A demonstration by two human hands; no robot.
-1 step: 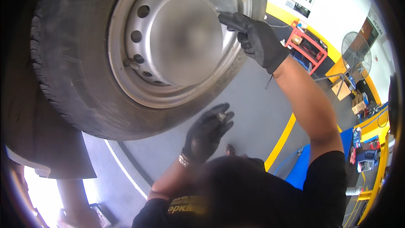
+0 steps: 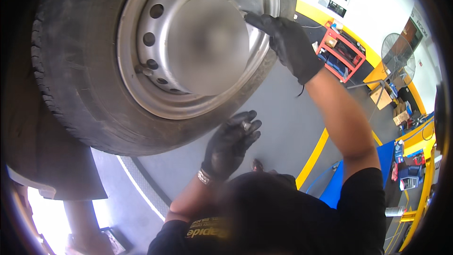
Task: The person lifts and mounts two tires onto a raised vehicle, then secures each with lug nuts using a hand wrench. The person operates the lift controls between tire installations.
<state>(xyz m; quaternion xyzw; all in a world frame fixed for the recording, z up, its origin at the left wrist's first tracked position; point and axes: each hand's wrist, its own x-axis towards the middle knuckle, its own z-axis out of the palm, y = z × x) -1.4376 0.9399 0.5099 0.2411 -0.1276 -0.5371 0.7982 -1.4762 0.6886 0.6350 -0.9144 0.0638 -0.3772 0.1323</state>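
Note:
A large black tyre [image 2: 78,66] on a silver steel wheel [image 2: 130,73] fills the upper left, raised off the floor. My right hand [image 2: 293,47], in a black glove, reaches to the wheel's right inner side. Its fingers are drawn together at the edge of the blurred centre, and whatever they grip there is hidden. Below the tyre, my gloved left hand [image 2: 227,148] is turned palm up, fingers partly curled. A small silvery metal piece [image 2: 246,125] rests at those fingers, too small to name surely.
A red tool cart [image 2: 340,52] stands by the yellow and black wall at right, near a standing fan [image 2: 397,56]. Cardboard boxes [image 2: 381,98] and a blue panel [image 2: 337,186] lie nearer. Dark vehicle bodywork [image 2: 71,170] hangs behind the tyre.
My right hand has shifted slightly downward, its fingers still at the wheel. My left hand has risen a little with the silvery piece. The wheel appears slightly shifted to the left.

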